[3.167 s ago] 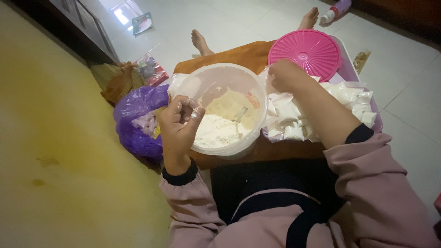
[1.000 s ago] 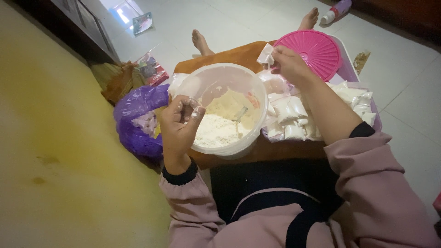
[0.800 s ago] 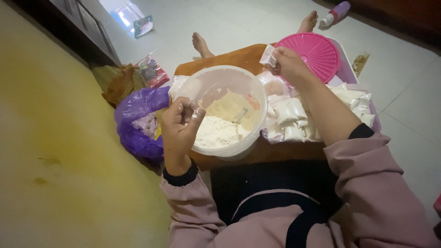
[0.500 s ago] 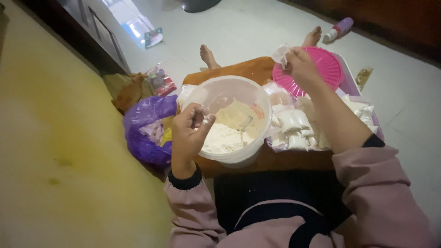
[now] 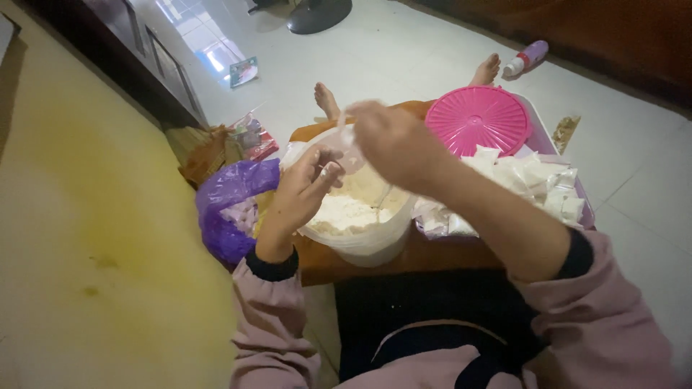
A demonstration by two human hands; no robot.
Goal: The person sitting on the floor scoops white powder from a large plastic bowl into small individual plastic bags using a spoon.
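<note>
A clear round tub with white flour-like powder inside stands on a brown low board in front of me. My left hand hovers over the tub's left rim, fingers pinched on the edge of a small clear plastic bag. My right hand is above the tub's far side and grips the same bag from above. Both hands meet over the powder. A spoon handle sticks up from the powder under my right wrist.
A pink round lid lies at the back right. Several small filled white packets are heaped to the right of the tub. A purple plastic bag sits to the left. My bare feet rest on white floor tiles; a yellow wall is at left.
My right hand came from the packets beside the pink lid, carrying a small clear bag leftward over the tub to meet my left hand. The view tilted up.
</note>
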